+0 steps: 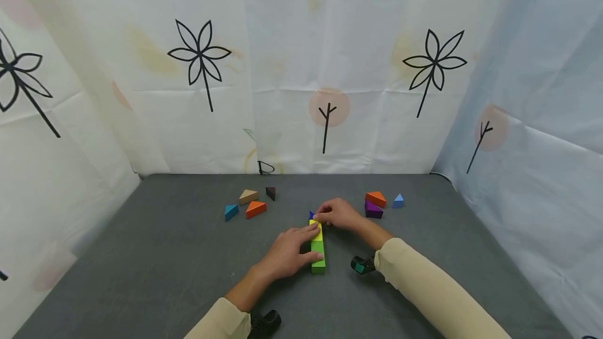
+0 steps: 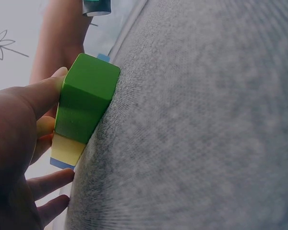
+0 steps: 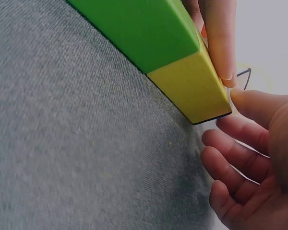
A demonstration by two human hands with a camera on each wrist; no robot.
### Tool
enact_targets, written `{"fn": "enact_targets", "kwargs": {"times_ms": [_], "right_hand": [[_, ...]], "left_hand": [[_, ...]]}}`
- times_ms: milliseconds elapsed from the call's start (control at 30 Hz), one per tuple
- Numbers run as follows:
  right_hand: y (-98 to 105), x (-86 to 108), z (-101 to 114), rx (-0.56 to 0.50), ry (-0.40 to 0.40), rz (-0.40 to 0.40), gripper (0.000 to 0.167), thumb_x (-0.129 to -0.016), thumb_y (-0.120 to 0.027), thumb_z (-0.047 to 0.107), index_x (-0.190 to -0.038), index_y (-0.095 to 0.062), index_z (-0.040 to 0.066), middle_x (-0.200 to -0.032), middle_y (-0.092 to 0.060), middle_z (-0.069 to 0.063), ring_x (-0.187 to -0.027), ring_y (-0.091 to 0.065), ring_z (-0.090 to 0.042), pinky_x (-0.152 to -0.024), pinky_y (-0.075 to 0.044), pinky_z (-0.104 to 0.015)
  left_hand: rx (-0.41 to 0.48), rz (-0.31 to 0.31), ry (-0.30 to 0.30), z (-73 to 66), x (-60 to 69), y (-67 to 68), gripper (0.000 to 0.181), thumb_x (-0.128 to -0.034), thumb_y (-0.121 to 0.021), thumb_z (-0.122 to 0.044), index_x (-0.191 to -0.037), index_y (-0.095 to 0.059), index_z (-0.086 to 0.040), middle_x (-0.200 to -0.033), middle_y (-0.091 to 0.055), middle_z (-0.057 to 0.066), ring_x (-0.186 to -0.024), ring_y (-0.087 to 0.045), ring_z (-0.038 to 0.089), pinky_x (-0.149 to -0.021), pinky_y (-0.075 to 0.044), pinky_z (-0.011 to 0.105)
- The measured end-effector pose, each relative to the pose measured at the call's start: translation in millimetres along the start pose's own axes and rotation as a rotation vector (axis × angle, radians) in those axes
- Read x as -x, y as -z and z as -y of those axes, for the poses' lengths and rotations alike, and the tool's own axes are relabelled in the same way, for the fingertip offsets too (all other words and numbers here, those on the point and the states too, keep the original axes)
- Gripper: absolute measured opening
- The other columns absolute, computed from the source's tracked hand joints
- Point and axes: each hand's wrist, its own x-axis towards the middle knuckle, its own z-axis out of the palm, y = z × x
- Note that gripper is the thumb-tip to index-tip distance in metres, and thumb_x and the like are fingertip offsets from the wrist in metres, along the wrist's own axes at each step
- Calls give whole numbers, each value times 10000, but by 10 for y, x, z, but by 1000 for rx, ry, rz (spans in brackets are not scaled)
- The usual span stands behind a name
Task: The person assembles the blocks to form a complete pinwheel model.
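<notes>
Grey tabletop (image 1: 141, 260), printed curtain (image 1: 292, 46), blocks (image 1: 317, 248).

A green block (image 2: 86, 96) is laid lengthwise on a grey surface (image 2: 197, 120), its end face turned toward the camera. Beyond it in line, a yellow block (image 2: 68, 147) is set, and past that a narrow strip of a blue block (image 2: 61, 163) is shown. The green block is touched by the thumb of the left hand (image 2: 14, 129); two lower fingers are held extended just beside the blue end. Behind the green block, a light blue piece (image 2: 103, 57) is partly hidden near the surface's edge. Past that edge, a white cloth (image 2: 14, 17) is marked with a flower drawing (image 2: 0, 45), partly covered by a forearm (image 2: 62, 38).
</notes>
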Motion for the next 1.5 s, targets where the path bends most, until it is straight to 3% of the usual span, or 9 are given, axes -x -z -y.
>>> {"fn": "enact_targets", "kwargs": {"times_ms": [133, 467, 733, 933, 1200, 1333, 1433, 1500], "right_hand": [[59, 35, 0, 17, 12, -40, 174, -943, -664, 244, -997, -727, 92, -852, -660, 20, -720, -601, -148, -621, -492, -303], [272, 209, 14, 120, 93, -243, 123, -937, -674, 231, -996, -716, 132, -913, -662, 35, -826, -601, -150, -740, -508, -358], [445, 342, -194, 189, 173, -449, 91, -924, -688, 163, -985, -706, 99, -907, -669, -9, -794, -605, -178, -677, -495, -375], [511, 451, -415, 239, 204, -575, 82, -891, -716, 100, -959, -699, 58, -905, -673, -62, -786, -607, -231, -699, -497, -417], [564, 568, -641, 295, 132, -596, 156, -879, -732, 112, -979, -692, -1, -955, -664, -156, -873, -588, -326, -771, -475, -498], [578, 610, -722, 326, 64, -551, 238, -877, -740, 161, -1016, -683, -25, -985, -673, -182, -911, -604, -354, -960, -385, -579], [582, 635, -743, 322, 12, -511, 284, -889, -731, 207, -1041, -681, -27, -986, -674, -170, -900, -615, -336, -961, -392, -574], [587, 637, -750, 328, -19, -492, 309, -896, -724, 241, -1052, -680, -22, -970, -671, -152, -869, -610, -309, -868, -458, -532]], "left_hand": [[-6, 1, 4, -9, -4, 0, 660, -904, -620, -534, -1470, -460, -235, -1503, -408, -77, -1315, -424, 248, -1031, -322, 525], [-23, -13, 19, -3, -11, -13, 666, -895, -629, -538, -1464, -472, -228, -1491, -430, -62, -1306, -432, 246, -1042, -319, 521], [-29, -19, 14, 6, -5, -11, 665, -895, -624, -546, -1466, -467, -243, -1499, -412, -88, -1311, -428, 237, -1038, -323, 515], [-36, -25, 5, 3, 5, -21, 660, -900, -615, -550, -1464, -470, -239, -1499, -416, -80, -1307, -434, 247, -1022, -333, 521], [-29, -18, 22, -7, 5, -26, 658, -899, -617, -550, -1464, -469, -246, -1505, -401, -99, -1321, -420, 238, -1041, -318, 517], [-31, -21, 26, -16, 14, -25, 657, -900, -620, -544, -1465, -468, -245, -1504, -403, -95, -1320, -422, 237, -1042, -318, 516], [-30, -20, 22, -23, 22, -14, 655, -899, -624, -540, -1462, -473, -242, -1505, -403, -93, -1316, -427, 241, -1038, -319, 518], [-32, -19, 18, -27, 25, -6, 656, -898, -626, -540, -1463, -471, -244, -1507, -400, -93, -1315, -428, 244, -1037, -320, 521]]}}
